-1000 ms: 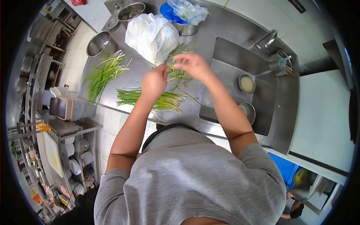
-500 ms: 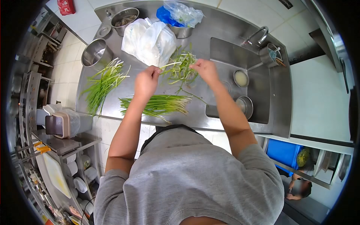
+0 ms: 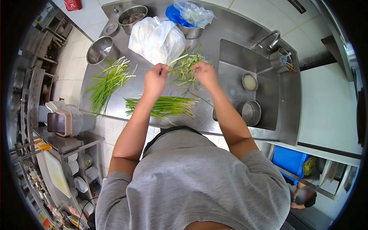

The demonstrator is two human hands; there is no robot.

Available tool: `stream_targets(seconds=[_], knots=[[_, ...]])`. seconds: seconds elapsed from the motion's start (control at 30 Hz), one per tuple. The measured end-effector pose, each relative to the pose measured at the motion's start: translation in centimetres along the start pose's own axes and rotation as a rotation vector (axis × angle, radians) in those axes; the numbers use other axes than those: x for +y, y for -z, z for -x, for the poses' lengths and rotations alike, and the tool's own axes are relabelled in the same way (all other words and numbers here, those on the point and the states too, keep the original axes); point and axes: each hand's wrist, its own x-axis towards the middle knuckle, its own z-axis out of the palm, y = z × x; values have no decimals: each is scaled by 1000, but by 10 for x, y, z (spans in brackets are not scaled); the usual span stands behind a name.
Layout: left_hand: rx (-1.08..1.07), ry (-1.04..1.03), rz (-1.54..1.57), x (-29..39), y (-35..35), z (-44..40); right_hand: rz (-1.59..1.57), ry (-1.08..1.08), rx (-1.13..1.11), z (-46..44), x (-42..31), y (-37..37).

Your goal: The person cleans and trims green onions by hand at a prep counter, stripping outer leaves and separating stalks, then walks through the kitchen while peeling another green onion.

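My left hand (image 3: 156, 80) pinches a pale green-onion stalk (image 3: 178, 59) whose white end points up and to the right. To its right, my right hand (image 3: 206, 75) has its fingers curled over the edge of a loose pile of green trimmings (image 3: 186, 71); whether it holds anything is too small to tell. A neat bunch of green onions (image 3: 165, 106) lies below my hands near the counter's front edge. Another bunch (image 3: 109, 85) is spread at the left. Just above my left hand sits a white plastic bag (image 3: 156, 40).
An empty steel pot (image 3: 102, 53) stands at the counter's left. Behind are a pot with dark contents (image 3: 133, 18) and a blue bag (image 3: 177, 16) on another pot. The sink (image 3: 264, 100) at right holds two bowls. A person (image 3: 304, 195) is at lower right.
My right hand came away from my left hand and is now over the trimmings. The stalk's white end now shows beyond my left fingers. The camera view has shifted slightly.
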Motion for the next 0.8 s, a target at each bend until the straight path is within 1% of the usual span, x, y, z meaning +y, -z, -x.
stream_targets(seconds=[0.07,0.17,0.27,0.3,0.37,0.47,0.57,0.6,0.63,0.7,0.73,0.8], knots=[[4,-24,5,3,-3,-1,-611,-131,-152,8,-23,3],[-39,-26,36,3,-12,1,-854,-60,-213,10,-33,2],[-72,-14,88,8,-20,3,-901,-19,-68,13,-48,6],[-78,-7,109,10,-22,4,-921,-36,-28,13,-53,7],[-67,-63,38,14,-25,6,-959,-70,51,11,-61,8],[-106,-103,-33,26,-24,9,-919,-15,5,8,-66,18],[-175,-139,-53,25,-23,16,-904,163,80,-2,-80,50],[-199,-158,-54,23,-23,17,-899,213,139,-7,-89,64],[-177,-203,-105,12,-23,19,-892,265,199,-10,-99,80],[-135,-303,-206,-20,-25,22,-863,353,225,-15,-118,114],[-149,-225,-165,-25,-24,25,-846,396,238,-17,-127,126],[-175,-65,-82,-31,-23,31,-710,404,162,-18,-141,138]])
